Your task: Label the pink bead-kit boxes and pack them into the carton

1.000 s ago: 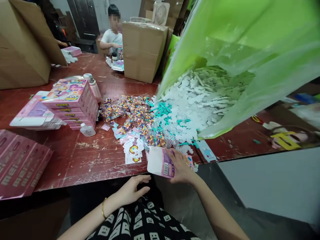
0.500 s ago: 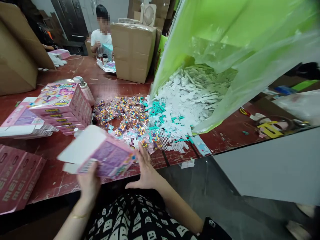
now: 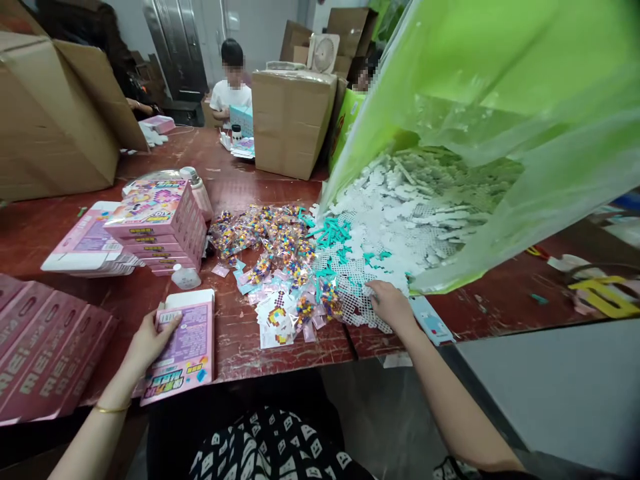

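Note:
My left hand (image 3: 149,341) grips a flat pink-and-purple cardboard box (image 3: 193,337) by its left side, thumb across the printed face. The box lies over the table's front edge. My right hand (image 3: 393,308) is at the near edge of a heap of white perforated pegboards (image 3: 400,207), its fingers curled down on a white pegboard (image 3: 354,303); the fingertips are partly hidden. Left of it are small turquoise sticks (image 3: 334,231), clear bags of coloured beads (image 3: 267,233) and printed pattern cards (image 3: 275,320).
Stacked pink boxes (image 3: 157,223), an unfolded carton (image 3: 93,240) and a pink bottle (image 3: 197,190) stand left. More pink boxes (image 3: 45,353) line the near left. A green bag (image 3: 475,87) rises right. Past a large carton (image 3: 293,123), a person (image 3: 233,93) sits.
My left hand has brought the pink box down to the table edge and turned it. My right hand has left the box and moved right to the white pegboards. The view has shifted.

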Available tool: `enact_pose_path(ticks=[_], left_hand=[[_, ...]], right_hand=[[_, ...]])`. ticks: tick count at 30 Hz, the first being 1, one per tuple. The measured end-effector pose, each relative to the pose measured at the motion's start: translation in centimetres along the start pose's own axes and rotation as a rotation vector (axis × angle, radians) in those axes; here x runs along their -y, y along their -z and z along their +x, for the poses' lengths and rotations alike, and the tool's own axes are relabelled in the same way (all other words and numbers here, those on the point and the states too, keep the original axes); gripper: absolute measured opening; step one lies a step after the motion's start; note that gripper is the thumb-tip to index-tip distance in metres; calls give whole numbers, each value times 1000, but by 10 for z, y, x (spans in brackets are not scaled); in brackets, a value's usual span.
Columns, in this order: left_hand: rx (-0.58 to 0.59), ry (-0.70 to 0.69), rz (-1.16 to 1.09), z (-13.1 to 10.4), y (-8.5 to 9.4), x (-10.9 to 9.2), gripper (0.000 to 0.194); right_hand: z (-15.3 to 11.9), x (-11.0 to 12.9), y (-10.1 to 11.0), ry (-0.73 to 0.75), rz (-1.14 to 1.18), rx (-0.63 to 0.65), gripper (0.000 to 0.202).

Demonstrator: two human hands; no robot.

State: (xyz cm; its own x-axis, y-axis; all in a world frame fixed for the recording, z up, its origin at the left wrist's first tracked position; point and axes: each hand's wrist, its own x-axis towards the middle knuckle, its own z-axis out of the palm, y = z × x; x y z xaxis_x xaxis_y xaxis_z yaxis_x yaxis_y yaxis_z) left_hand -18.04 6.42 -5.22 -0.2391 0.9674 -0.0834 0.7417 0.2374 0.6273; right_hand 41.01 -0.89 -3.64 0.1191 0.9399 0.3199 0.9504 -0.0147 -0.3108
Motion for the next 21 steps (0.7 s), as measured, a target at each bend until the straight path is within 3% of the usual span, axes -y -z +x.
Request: enact_pose_path(ticks=[4, 6, 9, 12, 14, 16, 18, 21], left_hand=[[-309, -393, 201, -14, -18, -4, 68], [-351, -554, 161, -28, -26, -14, 54], [-265, -717, 86, -45, -42, -32, 40], [-194, -755, 13, -57, -59, -44, 37], [-161, -749, -80, -64, -70, -54, 35], [-91, -719, -210, -73, -80, -73, 34], [38, -645, -358, -84, -92, -104, 45], [367, -457, -613, -98, -113, -156, 75]], right_hand=[[8, 23, -35, -50, 33, 41, 24], [14, 37, -58, -175, 98, 42, 40], [33, 50, -84, -421, 294, 99, 77], [56, 52, -88, -506, 461, 132, 59], [62, 56, -83, -515, 571, 85, 47], [55, 73, -77, -516, 685, -4, 47], [38, 102, -76, -505, 790, -72, 50], [7, 136, -74, -480, 901, -77, 51]])
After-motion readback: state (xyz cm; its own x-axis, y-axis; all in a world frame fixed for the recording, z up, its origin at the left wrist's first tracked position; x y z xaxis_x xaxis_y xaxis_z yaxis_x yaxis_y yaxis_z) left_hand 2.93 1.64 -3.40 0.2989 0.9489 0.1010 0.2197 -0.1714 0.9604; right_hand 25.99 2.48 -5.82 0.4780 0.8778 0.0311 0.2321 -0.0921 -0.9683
